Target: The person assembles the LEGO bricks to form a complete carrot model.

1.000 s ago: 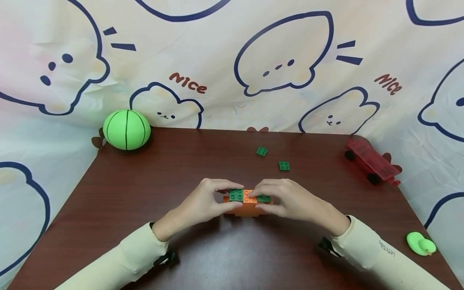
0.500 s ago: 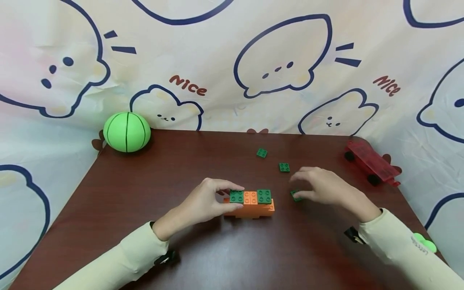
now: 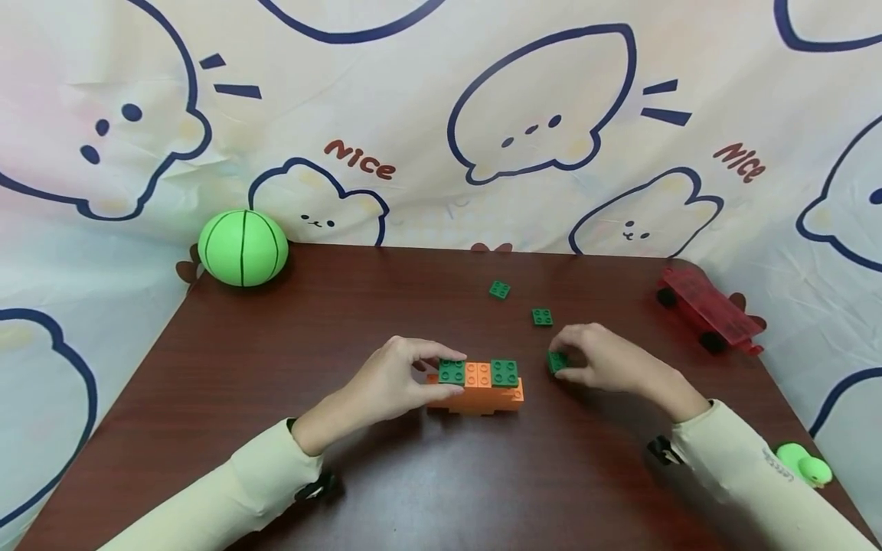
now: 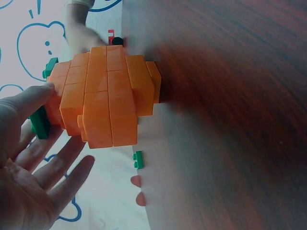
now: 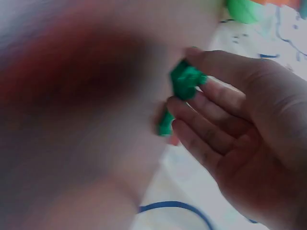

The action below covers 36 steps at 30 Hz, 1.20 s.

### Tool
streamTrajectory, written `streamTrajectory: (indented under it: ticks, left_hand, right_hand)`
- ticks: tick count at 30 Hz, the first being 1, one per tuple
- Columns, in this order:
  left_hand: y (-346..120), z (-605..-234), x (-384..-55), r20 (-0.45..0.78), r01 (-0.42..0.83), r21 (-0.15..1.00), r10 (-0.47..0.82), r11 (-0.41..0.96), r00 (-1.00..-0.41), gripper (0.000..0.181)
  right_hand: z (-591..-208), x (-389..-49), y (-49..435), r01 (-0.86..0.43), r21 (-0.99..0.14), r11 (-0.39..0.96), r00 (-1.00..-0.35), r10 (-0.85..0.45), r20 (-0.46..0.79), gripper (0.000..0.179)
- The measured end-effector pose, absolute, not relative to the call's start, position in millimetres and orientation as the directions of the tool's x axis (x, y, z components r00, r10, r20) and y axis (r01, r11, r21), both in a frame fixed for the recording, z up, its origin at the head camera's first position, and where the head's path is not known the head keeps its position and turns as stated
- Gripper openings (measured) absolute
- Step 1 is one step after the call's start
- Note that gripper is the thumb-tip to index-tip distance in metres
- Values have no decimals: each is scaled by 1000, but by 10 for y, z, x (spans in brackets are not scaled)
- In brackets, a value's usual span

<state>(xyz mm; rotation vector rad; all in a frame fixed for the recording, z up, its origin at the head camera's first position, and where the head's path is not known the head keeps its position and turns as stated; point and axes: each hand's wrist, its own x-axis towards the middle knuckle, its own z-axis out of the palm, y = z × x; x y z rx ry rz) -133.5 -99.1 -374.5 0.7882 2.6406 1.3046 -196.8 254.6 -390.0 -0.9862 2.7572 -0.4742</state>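
A stepped block build of orange bricks (image 3: 478, 398) stands mid-table, with two green bricks on its top, one at each side of an orange middle. My left hand (image 3: 393, 383) grips its left end between thumb and fingers, at the left green brick (image 3: 452, 372). In the left wrist view the stacked orange layers (image 4: 110, 96) fill the middle. Just right of the build, my right hand (image 3: 609, 360) pinches a loose green brick (image 3: 556, 362) between thumb and fingertips. That same green brick (image 5: 186, 80) shows blurred in the right wrist view.
Two more green bricks, one nearer (image 3: 542, 317) and one farther (image 3: 499, 289), lie behind the build. A green ball (image 3: 243, 248) sits at the back left. On the right are a red toy skateboard (image 3: 713, 308) and a green toy duck (image 3: 802, 464). A printed cloth hangs around the table.
My right hand has left the top of the build and moved right, uncovering the right green brick. It now pinches a loose green brick. The left hand has kept its hold.
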Motion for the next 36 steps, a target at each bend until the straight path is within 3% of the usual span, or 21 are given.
streamTrajectory:
  ticks: [4,8,12,17,28,32,36]
  left_hand:
    - [-979,-3749,-1317,162,427,738,477,522,-864,38]
    - [-982,-3763,-1329,192,456,720,481,524,-855,37]
    - [-988,-3770,-1340,218,487,710,499,508,-839,36]
    - [-996,-3775,-1350,239,511,711,518,483,-822,36]
    - [-1003,-3780,-1347,227,500,721,518,480,-825,36]
    - [-1005,-3785,-1349,226,499,719,517,483,-826,37]
    - [-1004,-3786,-1351,231,502,715,513,487,-827,37]
  right_hand:
    - [-3644,-1901,2397,-658,-413,629,-734,-658,168,35]
    - [-3446,-1763,2125,-779,-436,451,-613,-695,376,40]
    - [-3414,-1627,1815,-837,-446,318,-518,-722,458,37]
    - [-3503,-1566,1597,-850,-447,278,-483,-749,454,26]
    - [-3604,-1544,1549,-846,-435,309,-494,-761,421,10]
    - [-3620,-1534,1562,-853,-404,331,-494,-763,418,12]
    - [-3658,-1518,1577,-830,-399,391,-528,-780,335,25]
